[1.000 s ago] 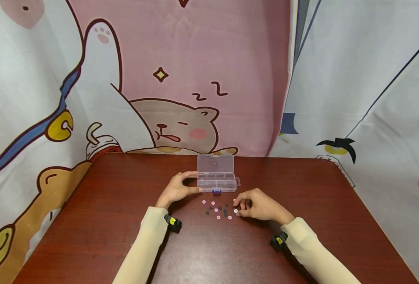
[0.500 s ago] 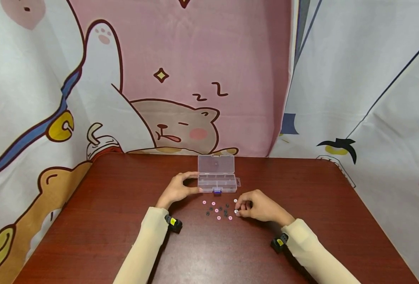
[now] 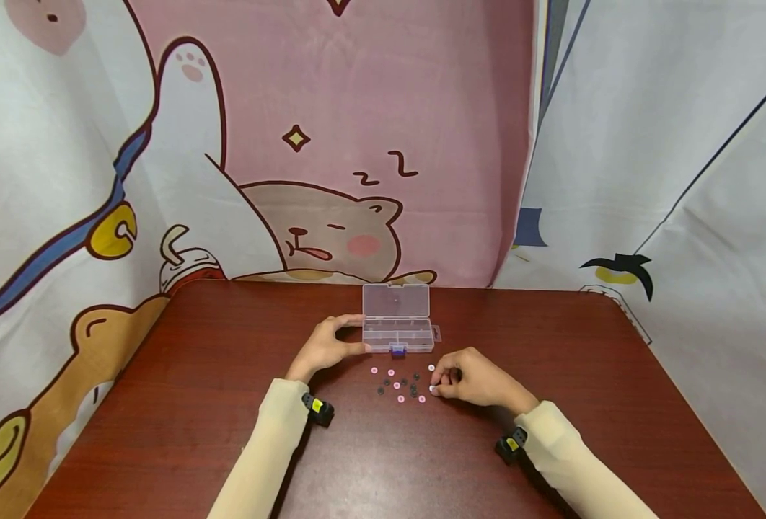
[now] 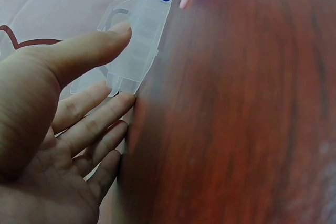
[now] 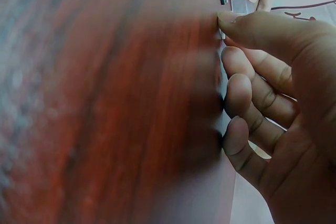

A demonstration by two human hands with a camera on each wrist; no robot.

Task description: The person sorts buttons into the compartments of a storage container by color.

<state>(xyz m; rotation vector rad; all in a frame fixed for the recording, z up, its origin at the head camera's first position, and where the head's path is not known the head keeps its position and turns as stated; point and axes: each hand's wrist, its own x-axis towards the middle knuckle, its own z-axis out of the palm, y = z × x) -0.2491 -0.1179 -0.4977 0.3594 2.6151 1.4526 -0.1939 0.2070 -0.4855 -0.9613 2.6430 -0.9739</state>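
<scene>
A clear plastic compartment box (image 3: pixel 397 334) with a blue latch (image 3: pixel 398 351) stands with its lid raised at the back of the table. My left hand (image 3: pixel 323 344) holds its left end, thumb at the front and index finger behind. In the left wrist view the thumb (image 4: pixel 100 51) overlaps the box (image 4: pixel 139 45). My right hand (image 3: pixel 470 376) is low at the table, fingers curled, with thumb and index tips at a small white button-like disc (image 3: pixel 432 388). That disc is partly hidden by the fingertips. A pale pink disc (image 3: pixel 431 367) lies beside the index finger.
Several pink discs (image 3: pixel 397 386) and several dark discs (image 3: pixel 404 382) lie scattered on the brown table (image 3: pixel 383 461) in front of the box. A clear hanging tab (image 3: pixel 437 333) sticks out at the box's right. A printed cloth (image 3: pixel 357 108) hangs behind.
The right hand has shifted very slightly, uncovering more of the pale pink disc, while its fingertips cover more of the white disc. The left hand keeps its place on the box.
</scene>
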